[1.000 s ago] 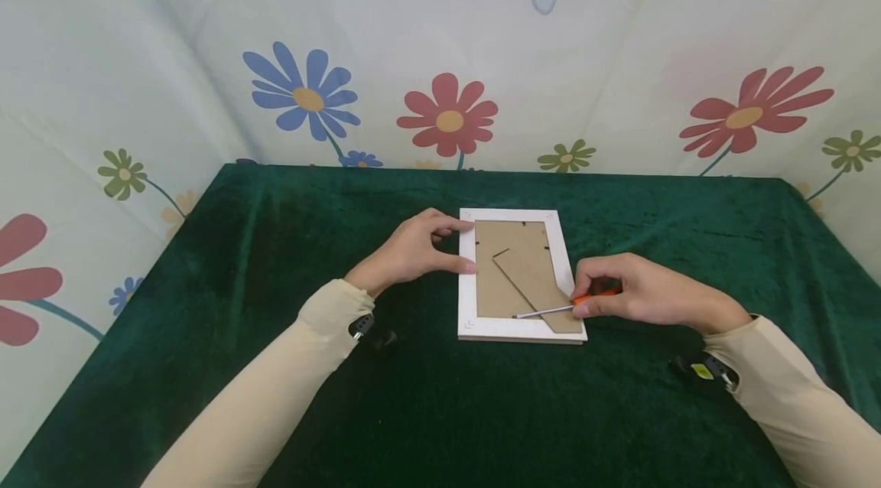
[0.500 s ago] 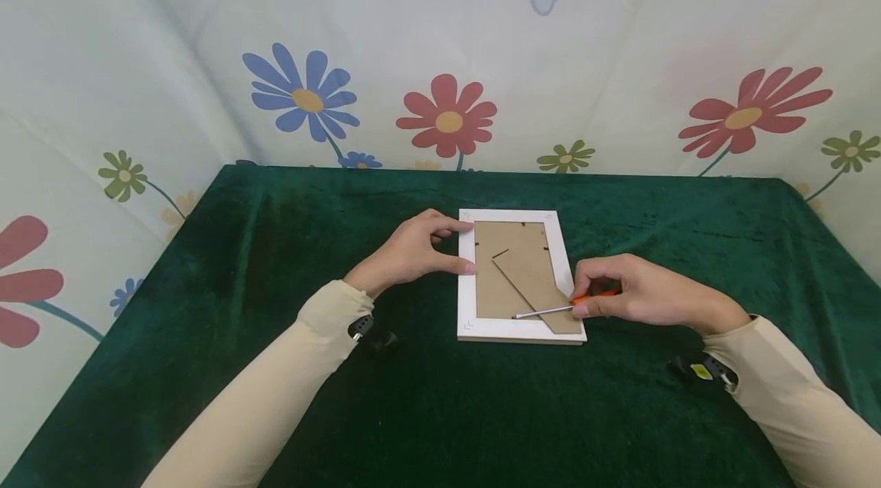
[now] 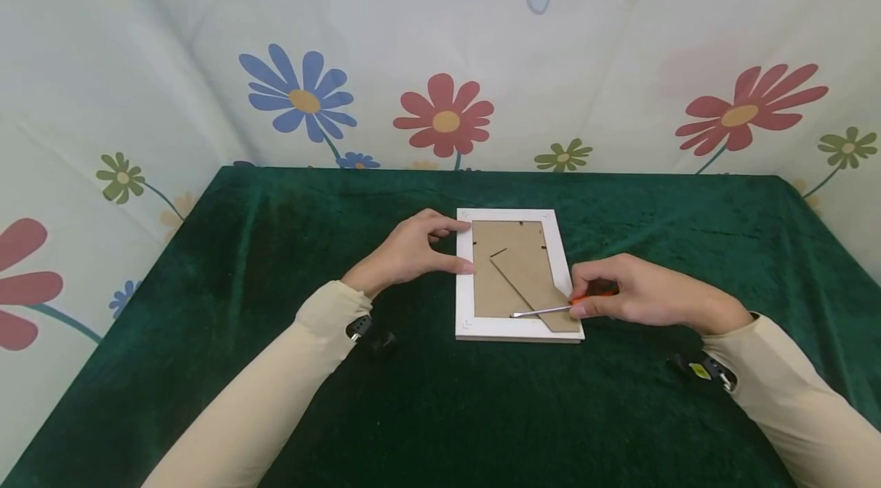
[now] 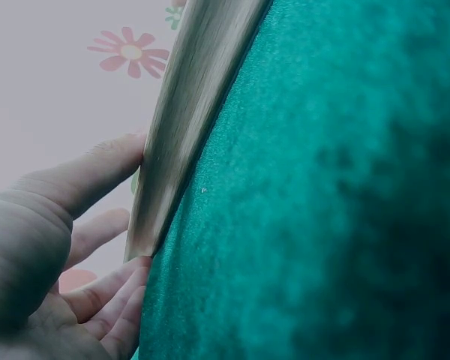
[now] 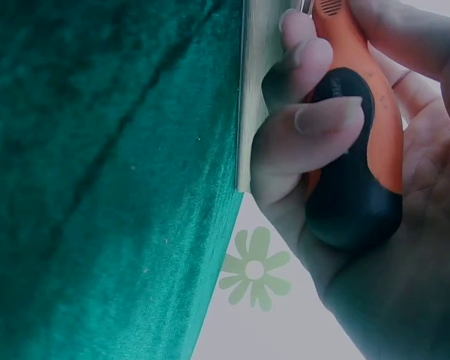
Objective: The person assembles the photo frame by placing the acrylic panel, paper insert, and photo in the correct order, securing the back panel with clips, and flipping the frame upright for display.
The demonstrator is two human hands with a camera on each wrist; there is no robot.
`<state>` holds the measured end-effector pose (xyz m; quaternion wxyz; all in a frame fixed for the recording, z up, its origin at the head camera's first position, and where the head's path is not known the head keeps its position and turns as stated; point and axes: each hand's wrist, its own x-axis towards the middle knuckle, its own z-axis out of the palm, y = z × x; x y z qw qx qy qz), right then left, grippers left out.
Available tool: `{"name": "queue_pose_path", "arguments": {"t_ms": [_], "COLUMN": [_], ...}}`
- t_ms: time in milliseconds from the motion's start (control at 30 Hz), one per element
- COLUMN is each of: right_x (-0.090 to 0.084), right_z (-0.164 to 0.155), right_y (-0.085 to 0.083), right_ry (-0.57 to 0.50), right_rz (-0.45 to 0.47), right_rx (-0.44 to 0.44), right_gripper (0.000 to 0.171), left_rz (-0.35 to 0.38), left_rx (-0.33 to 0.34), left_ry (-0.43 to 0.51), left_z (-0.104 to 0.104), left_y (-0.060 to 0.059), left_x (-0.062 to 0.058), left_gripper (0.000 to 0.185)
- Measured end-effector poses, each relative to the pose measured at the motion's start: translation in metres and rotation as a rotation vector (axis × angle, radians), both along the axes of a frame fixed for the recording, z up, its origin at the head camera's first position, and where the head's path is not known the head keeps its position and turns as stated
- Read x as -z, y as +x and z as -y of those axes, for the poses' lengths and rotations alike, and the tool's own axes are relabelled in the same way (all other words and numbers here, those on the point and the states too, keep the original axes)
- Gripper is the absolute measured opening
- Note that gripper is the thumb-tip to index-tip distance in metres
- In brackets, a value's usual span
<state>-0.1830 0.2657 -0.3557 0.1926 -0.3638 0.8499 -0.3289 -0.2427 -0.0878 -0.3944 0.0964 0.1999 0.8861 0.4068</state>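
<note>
A white picture frame (image 3: pixel 464 297) lies face down on the green cloth, its brown backing board (image 3: pixel 512 243) and slanted stand (image 3: pixel 560 316) showing. My left hand (image 3: pixel 406 251) holds its left edge, with thumb and index finger on the white border; in the left wrist view other fingertips touch the frame's wooden side (image 4: pixel 176 127). My right hand (image 3: pixel 643 293) grips a screwdriver (image 3: pixel 540 312) by its orange and black handle (image 5: pixel 352 180), near the frame's right side. The shaft crosses the stand, and its tip is at the backing's lower edge, beside the white border.
Small dark tabs (image 3: pixel 544 247) sit along the backing's edges. Green velvet cloth (image 3: pixel 413 396) covers the table. Behind it hangs a pale curtain (image 3: pixel 385 14) printed with flowers. Both wrists wear dark straps (image 3: pixel 361 327) with small devices.
The whole view has shifted slightly. Both hands, the screwdriver and the frame keep nearly the same positions relative to one another.
</note>
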Motion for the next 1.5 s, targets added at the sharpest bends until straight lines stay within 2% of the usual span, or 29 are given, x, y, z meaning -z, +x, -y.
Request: {"name": "queue_pose_path", "arguments": {"t_ms": [633, 1100, 1500], "right_x": [-0.0070, -0.0083, -0.0099], "right_z": [0.0037, 0.0063, 0.0064], "right_y": [0.0010, 0.0024, 0.0028], "right_ry": [0.070, 0.061, 0.074], "right_rz": [0.082, 0.135, 0.132], "right_rx": [0.039, 0.049, 0.049], "right_gripper": [0.009, 0.010, 0.011], "left_rz": [-0.003, 0.012, 0.014], "left_rx": [-0.001, -0.017, -0.010], "left_ry": [0.006, -0.004, 0.011], "left_z": [0.0003, -0.0003, -0.0011], "left_y": [-0.0002, 0.0022, 0.0024], "left_x": [0.0000, -0.0016, -0.0037], "left_gripper": [0.077, 0.076, 0.077]}}
